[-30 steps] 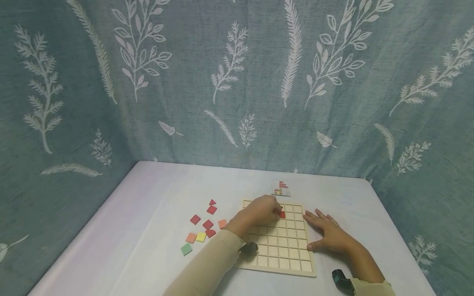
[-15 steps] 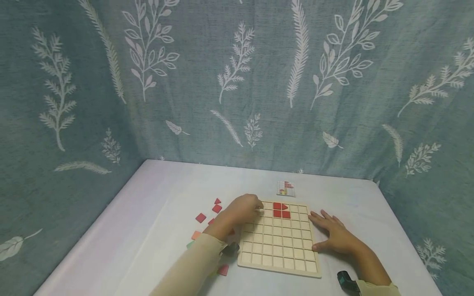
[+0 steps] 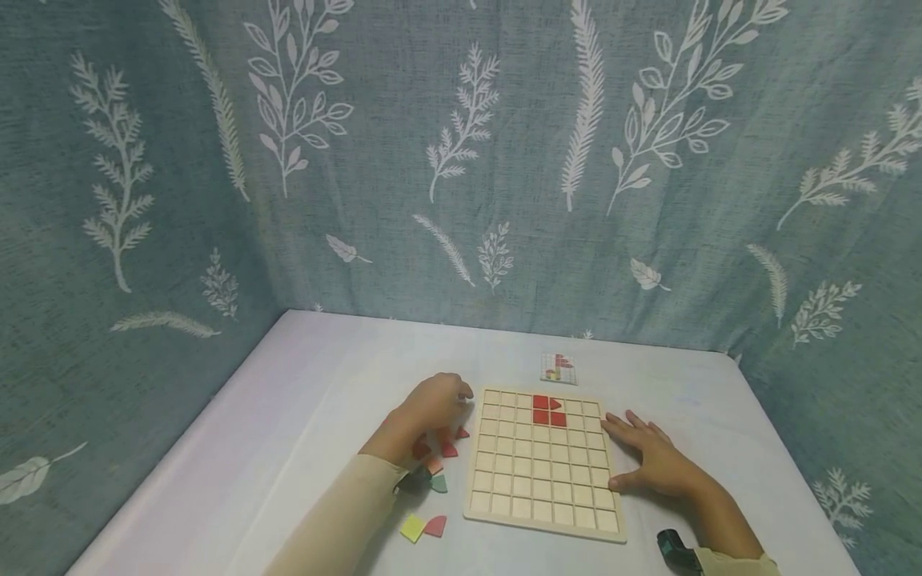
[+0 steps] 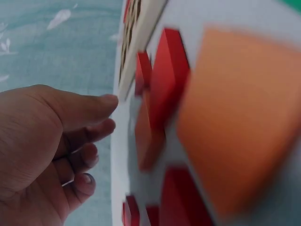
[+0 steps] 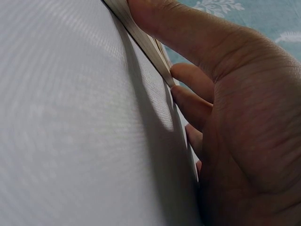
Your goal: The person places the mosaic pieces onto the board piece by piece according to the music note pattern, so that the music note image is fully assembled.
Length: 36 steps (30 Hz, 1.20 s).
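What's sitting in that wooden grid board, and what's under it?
Four red pieces sit in the two farthest rows of the wooden grid board: three squares and a pointed one. Anything under the board is covered by it, so I can't tell.

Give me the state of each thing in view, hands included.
Board, flat, four red tiles lying in cells, the rest bare
Loose tiles, scattered left of the board
Picture card, printed side up
Left hand, fingers loosely curled, holding nothing
Right hand, fingers spread, touching the board's edge
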Available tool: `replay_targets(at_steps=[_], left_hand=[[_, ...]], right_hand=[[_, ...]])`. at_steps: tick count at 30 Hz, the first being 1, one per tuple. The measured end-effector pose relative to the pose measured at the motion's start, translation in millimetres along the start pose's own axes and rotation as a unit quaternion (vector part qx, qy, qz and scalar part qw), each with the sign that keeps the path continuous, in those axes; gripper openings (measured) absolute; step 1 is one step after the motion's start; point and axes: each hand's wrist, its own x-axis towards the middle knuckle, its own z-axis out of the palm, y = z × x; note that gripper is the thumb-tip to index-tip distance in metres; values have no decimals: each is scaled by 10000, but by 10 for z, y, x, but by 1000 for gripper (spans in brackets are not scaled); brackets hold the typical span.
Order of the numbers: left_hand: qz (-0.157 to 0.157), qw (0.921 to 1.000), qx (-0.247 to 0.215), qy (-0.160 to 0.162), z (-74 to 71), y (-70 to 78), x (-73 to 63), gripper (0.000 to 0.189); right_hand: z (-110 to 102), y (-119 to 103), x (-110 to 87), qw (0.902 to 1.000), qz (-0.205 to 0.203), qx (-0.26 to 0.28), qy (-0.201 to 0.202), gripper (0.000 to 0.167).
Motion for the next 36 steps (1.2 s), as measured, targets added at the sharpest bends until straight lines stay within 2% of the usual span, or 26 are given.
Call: replay_targets(at_steps=[6, 9, 16, 20, 25, 31, 32, 36], left_hand=[[267, 9984, 452, 206, -102, -155, -32, 20], [117, 9989, 401, 209, -153, -233, -63, 20], [-712, 9969, 327, -73, -271, -397, -113, 37], [-1003, 9945, 247, -193, -274, -463, -117, 42], [-1010, 9945, 195, -180, -278, -491, -96, 42], [-575, 9969, 529, 86, -285, -567, -40, 42], [-591, 9968, 530, 91, -287, -574, -35, 41], [-1035, 9942, 266, -144, -294, -580, -18, 40]], right_hand=[[-7, -8, -6, 9999, -109, 56, 57, 109], [-6, -3, -10, 9998, -173, 93, 94, 109], [24, 21, -5, 9999, -90, 76, 67, 111], [12, 8, -8, 9999, -134, 46, 78, 110], [-11, -19, -11, 9999, -142, 16, 96, 109], [-13, -32, -14, 9999, -130, 11, 62, 109], [-13, -29, -14, 9999, -124, 10, 60, 110], [-16, -26, -19, 9999, -126, 38, 54, 110]])
